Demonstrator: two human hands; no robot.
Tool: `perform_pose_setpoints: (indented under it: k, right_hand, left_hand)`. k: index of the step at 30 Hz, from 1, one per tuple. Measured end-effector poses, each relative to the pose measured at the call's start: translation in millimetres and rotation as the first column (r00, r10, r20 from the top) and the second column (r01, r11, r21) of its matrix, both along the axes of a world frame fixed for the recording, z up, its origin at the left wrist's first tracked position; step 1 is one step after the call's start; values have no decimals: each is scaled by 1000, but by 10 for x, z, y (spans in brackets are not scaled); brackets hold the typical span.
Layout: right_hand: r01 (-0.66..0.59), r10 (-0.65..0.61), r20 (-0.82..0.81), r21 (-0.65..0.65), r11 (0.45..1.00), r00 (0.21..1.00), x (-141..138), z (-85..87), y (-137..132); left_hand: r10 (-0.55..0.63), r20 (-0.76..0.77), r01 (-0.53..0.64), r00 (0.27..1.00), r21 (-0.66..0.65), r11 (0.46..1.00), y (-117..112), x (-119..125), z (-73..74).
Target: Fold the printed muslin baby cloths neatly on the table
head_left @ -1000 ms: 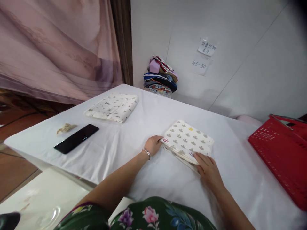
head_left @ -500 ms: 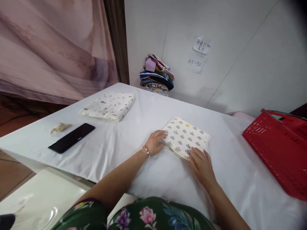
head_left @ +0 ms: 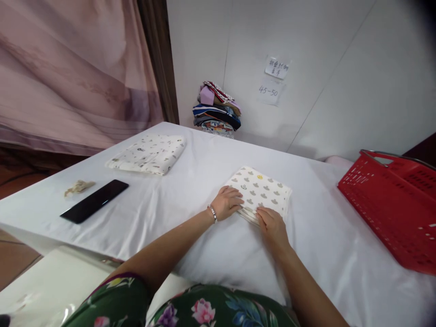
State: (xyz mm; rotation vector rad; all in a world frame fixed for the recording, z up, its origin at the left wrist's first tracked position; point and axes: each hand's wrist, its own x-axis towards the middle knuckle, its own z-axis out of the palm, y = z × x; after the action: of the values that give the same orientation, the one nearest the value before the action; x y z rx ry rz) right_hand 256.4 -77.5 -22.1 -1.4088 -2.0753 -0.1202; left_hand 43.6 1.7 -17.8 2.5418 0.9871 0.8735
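Fingers of the left hand [head_left: 226,204] lie on the left side of the cloth [head_left: 261,187], those of the right hand [head_left: 273,226] at its near edge; whether either set grips, I cannot tell. The cloth sits folded on the table [head_left: 202,159], between phone [head_left: 95,201] and basket [head_left: 391,209]; a second cloth [head_left: 147,155] lies beyond the phone.
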Motion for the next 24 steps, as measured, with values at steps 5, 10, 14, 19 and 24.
perform_pose_setpoints:
  k: [5,10,14,19,24]
  right_hand:
    - [5,-4,-42,11,1000,999,-10,-10,-24]
    - [-58,58,-17,-5,998,998,-7,18,-40]
    - [-74,74,-20,12,997,997,3,2,-33]
    - [-80,82,-37,60,995,996,24,-44,-11]
    - [-66,69,-41,62,996,997,27,-42,-18]
  left_hand:
    - [40,23,-41,999,19,999,-27,60,-36]
    - [64,47,-68,997,88,994,-67,55,-101]
    - [57,93,-73,994,178,981,-63,59,-120]
    - [-6,121,-27,993,266,964,-75,47,-112]
    - [-20,99,-11,995,305,952,-89,42,-111]
